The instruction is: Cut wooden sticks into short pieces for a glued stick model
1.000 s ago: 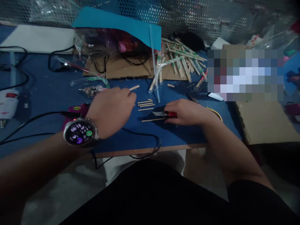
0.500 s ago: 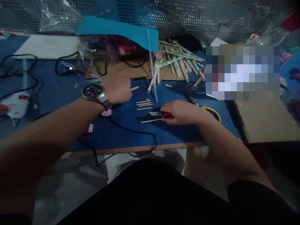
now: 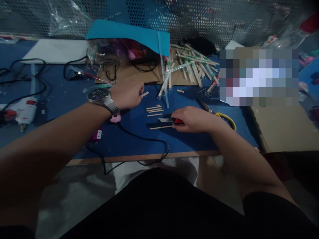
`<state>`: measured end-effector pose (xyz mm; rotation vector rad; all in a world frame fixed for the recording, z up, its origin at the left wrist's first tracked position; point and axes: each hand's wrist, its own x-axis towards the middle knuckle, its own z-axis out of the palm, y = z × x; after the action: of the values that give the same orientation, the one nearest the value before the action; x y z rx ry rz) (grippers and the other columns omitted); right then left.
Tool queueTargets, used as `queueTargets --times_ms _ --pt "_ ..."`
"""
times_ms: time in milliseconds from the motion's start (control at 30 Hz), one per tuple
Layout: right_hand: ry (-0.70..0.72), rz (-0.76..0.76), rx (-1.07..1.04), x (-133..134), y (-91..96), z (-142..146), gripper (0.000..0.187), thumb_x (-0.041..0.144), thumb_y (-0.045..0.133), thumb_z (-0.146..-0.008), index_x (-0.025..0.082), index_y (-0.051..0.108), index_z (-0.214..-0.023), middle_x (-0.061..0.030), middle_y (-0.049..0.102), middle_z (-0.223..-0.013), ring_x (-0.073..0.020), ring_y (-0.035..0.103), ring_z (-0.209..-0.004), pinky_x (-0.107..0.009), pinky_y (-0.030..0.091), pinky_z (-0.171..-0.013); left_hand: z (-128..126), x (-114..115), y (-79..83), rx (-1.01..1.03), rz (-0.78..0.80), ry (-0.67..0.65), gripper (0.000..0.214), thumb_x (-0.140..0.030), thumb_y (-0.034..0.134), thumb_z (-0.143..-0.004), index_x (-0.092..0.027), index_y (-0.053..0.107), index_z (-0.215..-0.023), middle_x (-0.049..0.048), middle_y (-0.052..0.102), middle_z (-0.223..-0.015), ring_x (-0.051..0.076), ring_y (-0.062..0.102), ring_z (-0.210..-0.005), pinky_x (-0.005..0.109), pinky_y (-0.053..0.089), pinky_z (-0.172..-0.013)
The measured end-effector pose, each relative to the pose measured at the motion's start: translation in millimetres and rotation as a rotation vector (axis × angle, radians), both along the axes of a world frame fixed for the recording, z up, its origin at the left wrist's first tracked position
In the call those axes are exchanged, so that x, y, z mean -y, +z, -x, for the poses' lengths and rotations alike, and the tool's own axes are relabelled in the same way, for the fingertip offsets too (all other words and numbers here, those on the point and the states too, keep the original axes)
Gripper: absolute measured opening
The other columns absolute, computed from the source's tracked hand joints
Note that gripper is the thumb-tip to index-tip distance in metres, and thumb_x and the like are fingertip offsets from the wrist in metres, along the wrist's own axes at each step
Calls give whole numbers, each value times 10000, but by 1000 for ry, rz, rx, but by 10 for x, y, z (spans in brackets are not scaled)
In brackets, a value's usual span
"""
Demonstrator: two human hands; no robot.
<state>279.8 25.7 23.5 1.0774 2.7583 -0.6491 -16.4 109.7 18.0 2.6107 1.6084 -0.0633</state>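
Observation:
My left hand, with a watch on its wrist, reaches across the blue table top. Its fingers are curled together round the near end of a short wooden stick. My right hand rests on the table, closed on a red-handled cutter whose blade points left. A longer thin stick lies just in front of the blade. Several short cut sticks lie in a row between my hands.
A heap of wrapped chopsticks lies on cardboard behind. Yellow-handled pliers sit right of my hand. A clear tube leans by the teal sheet. A glue gun and black cables lie left; a cardboard box sits right.
My left hand has moved back from the table's front toward the short stick and now touches its end. The right hand with the cutter has stayed put.

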Motion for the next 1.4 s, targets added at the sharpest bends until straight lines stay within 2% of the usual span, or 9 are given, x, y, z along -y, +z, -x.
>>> queueTargets --times_ms 267,467,600,800,933,1100,1200,1400 --pt "3 -18 5 14 7 24 143 340 666 -1017 223 647 -938 -92 772 -1031 -217 615 -819 -346 305 -705 5 -73 -27 23 15 -3 287 -232 664 -822 -263 743 -1097 115 792 -1063 279 686 -974 410 490 -778" --pt "9 -11 2 25 19 38 134 332 655 -1029 226 653 -946 -92 776 -1042 -222 624 -836 -348 322 -718 -3 -37 102 -11 91 43 325 -281 650 -886 -187 766 -1175 85 797 -1077 202 637 -909 365 473 -777" --pt "4 -14 4 26 21 39 128 325 659 -1024 221 654 -950 -98 775 -1042 -224 624 -839 -349 316 -716 -4 2 165 -55 120 111 322 -365 609 -965 -147 807 -1096 60 762 -974 146 555 -809 354 425 -739" --pt "7 -11 -1 23 13 37 129 329 663 -1022 218 658 -955 -95 773 -1039 -221 619 -833 -346 317 -719 -17 -58 143 -81 180 143 289 -400 632 -933 -189 824 -980 64 750 -861 200 642 -883 357 476 -800" --pt "-1 -14 -3 33 22 42 134 327 662 -1026 215 660 -954 -94 776 -1036 -213 615 -827 -342 315 -716 -20 -120 115 -77 247 167 322 -424 628 -976 -165 817 -1013 42 718 -752 195 638 -891 366 489 -883" --pt "1 -2 5 38 34 52 124 313 662 -1024 210 658 -956 -100 776 -1056 -218 614 -837 -346 314 -717 -2 -144 126 -46 242 178 263 -457 717 -848 -236 797 -966 60 747 -840 261 673 -899 387 469 -813" --pt "4 -11 14 35 28 50 135 327 655 -1034 210 657 -967 -99 775 -1067 -220 626 -852 -348 310 -722 14 -144 141 -9 208 162 284 -440 734 -833 -231 753 -1025 52 732 -903 226 601 -858 375 422 -760" --pt "-4 -8 17 39 19 45 136 335 651 -1033 211 677 -982 -96 772 -1057 -221 630 -856 -348 309 -726 11 -138 128 69 191 92 212 -368 742 -826 -230 681 -975 23 701 -948 169 492 -814 361 344 -721"
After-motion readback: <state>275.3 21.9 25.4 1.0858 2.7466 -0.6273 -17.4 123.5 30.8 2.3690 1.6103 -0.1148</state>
